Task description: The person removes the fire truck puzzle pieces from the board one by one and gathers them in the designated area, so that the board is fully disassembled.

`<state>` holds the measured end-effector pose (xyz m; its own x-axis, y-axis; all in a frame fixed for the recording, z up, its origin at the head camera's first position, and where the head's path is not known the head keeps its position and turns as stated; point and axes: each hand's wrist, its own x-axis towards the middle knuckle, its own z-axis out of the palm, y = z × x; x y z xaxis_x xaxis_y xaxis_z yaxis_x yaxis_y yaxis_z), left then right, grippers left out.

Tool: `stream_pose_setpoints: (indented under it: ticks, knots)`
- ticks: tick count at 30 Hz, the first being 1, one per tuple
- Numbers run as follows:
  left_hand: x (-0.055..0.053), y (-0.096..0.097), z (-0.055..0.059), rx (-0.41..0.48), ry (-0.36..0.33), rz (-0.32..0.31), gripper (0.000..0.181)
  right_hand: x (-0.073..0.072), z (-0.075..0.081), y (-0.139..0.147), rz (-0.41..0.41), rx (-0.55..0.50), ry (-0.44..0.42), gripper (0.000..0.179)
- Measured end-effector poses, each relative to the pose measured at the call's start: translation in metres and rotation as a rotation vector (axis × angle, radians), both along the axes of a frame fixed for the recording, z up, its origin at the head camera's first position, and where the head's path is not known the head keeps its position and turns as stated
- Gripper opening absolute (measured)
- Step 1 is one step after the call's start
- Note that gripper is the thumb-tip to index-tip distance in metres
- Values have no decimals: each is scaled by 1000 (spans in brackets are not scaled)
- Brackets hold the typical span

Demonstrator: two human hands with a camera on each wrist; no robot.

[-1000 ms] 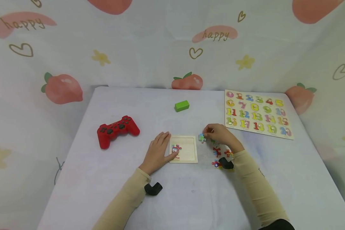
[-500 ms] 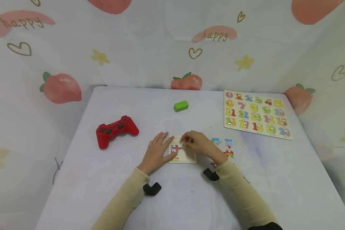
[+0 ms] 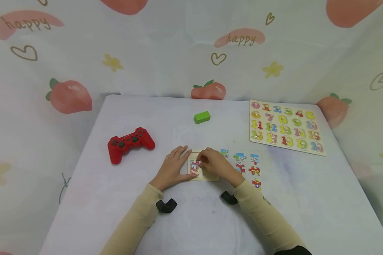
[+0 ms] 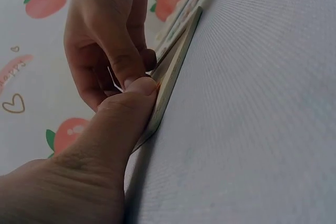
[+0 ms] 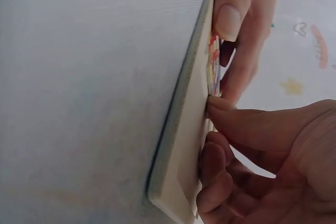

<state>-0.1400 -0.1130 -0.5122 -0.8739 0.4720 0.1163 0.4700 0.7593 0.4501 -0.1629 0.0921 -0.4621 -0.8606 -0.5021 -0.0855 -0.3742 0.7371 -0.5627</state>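
Note:
A small square wooden puzzle tray (image 3: 212, 175) lies on the table with a printed jigsaw piece (image 3: 194, 166) in its left part. My left hand (image 3: 172, 168) lies along the tray's left side with fingers extended, the thumb over its near left corner. In the left wrist view that thumb (image 4: 128, 100) presses at the tray's edge. My right hand (image 3: 217, 163) is over the tray with bent fingers. In the right wrist view, its thumb and forefinger pinch at the edge of the jigsaw piece (image 5: 213, 66), covering part of it.
Several loose jigsaw pieces (image 3: 254, 170) lie right of the tray, some partly behind the right arm. A blue-green piece (image 3: 224, 153) is closest to the tray. Farther out are a red game controller (image 3: 131, 144), a green block (image 3: 202, 117) and a number board (image 3: 287, 127).
My right hand has left the blue-green piece on the table and moved left onto the tray, then slightly nearer me. My left thumb has slid toward the tray's near edge.

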Motion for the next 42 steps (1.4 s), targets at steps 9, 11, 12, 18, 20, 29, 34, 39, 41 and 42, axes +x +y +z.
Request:
stream_pose_setpoints:
  ticks: [9,11,12,18,20,29,34,39,41,42]
  knots:
    - [0,1,-1,-5,-6,11,92,-5,1,0,-31,-65,-113,6]
    - [-1,1,-2,-2,2,8,92,-6,0,0,-34,-81,-124,6]
    - [-1,1,-3,-4,4,8,92,-6,-1,0,-33,-86,-127,6]
    - [-2,1,-5,-15,-14,8,92,-6,-2,0,-25,-101,-120,5]
    - [-2,1,-4,-17,-22,10,92,-6,-1,0,-23,-105,-118,5]
    - [0,1,-4,2,2,6,92,-6,-1,2,0,-146,-110,4]
    - [0,1,-5,2,-2,7,92,-6,0,3,-2,-155,-122,4]
    - [-1,1,-5,-9,-2,12,92,-8,11,17,-66,-147,-159,4]
    - [-1,2,-5,-18,-5,14,92,-8,16,30,-95,-141,-159,5]
    - [-1,2,-5,-21,-6,14,92,-8,17,38,-109,-137,-160,5]
